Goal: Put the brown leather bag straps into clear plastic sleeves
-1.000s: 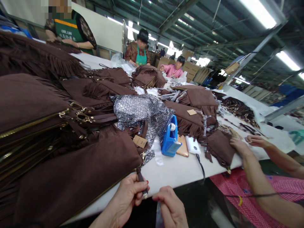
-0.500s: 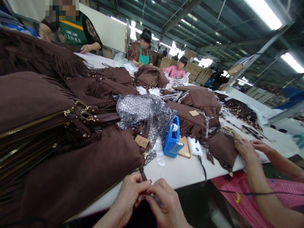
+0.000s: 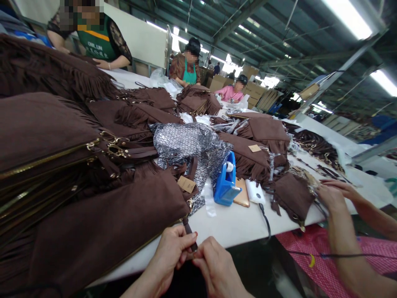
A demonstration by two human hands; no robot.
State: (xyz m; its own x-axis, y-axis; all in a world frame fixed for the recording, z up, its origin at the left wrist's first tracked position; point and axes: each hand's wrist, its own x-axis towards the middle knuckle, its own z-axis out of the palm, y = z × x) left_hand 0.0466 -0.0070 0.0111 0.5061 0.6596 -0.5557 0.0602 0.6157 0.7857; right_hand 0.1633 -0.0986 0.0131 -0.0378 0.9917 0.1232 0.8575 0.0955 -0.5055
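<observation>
Left hand (image 3: 169, 252) pinches a dark brown zipper pull (image 3: 190, 234), a slim strap at the near right end of a brown bag (image 3: 118, 223); right hand (image 3: 218, 265) has bent fingers right at the pull's tip, can't tell whether they grip anything. Bag lies near left on the white counter (image 3: 214, 231): matte, suede-like, gold zip along its near edge. Tan rectangular hang tag (image 3: 186, 184) on it carries print too small to read. Green apron (image 3: 96, 43), far left: orange band, white Latin letters over a second line, too blurred to read for sure. Silver-black film (image 3: 189, 140) behind the bag: glossy, crinkled, repeating geometric pattern. Right of it: blue angular tape dispenser (image 3: 226, 194), flat gold slab (image 3: 241, 198), white rounded block (image 3: 254, 191) with black cable (image 3: 266, 219). Fringed brown bags (image 3: 245, 153) farther back; co-worker's hands (image 3: 331, 196) at right, beside a smaller brown pouch (image 3: 293, 194).
</observation>
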